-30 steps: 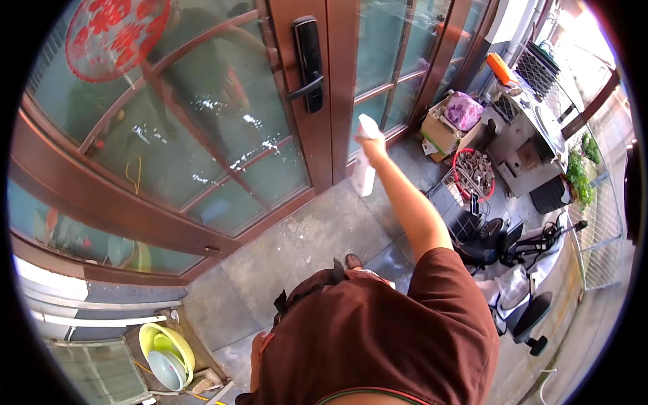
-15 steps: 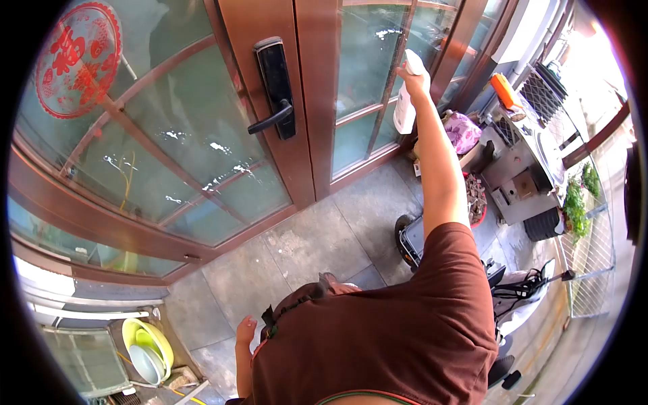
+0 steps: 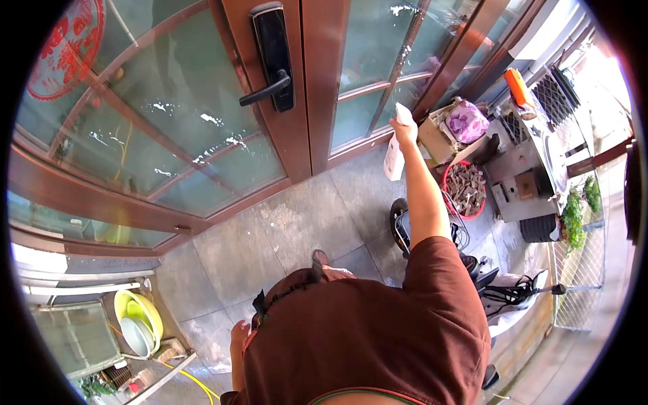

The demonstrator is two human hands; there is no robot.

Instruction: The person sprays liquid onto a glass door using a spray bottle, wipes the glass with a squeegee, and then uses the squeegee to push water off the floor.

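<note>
My right hand grips a white spray bottle by its neck, at the end of my outstretched arm. The bottle hangs nearly upright in front of the lower part of the right glass door. White foamy splashes mark the left glass door, and more foam is on the right door's panes. My left hand hangs low beside my body, partly covered by my brown shirt; its fingers are too small and hidden to make out.
A black door handle juts from the left door. To the right are a cardboard box, a red basket of brown pieces, a wheeled item and a metal cabinet. Yellow and pale basins stand lower left.
My right hand has lowered with the spray bottle, away from the upper panes. A foam patch now shows on the right door near where the bottle was. The view has tilted downward.
</note>
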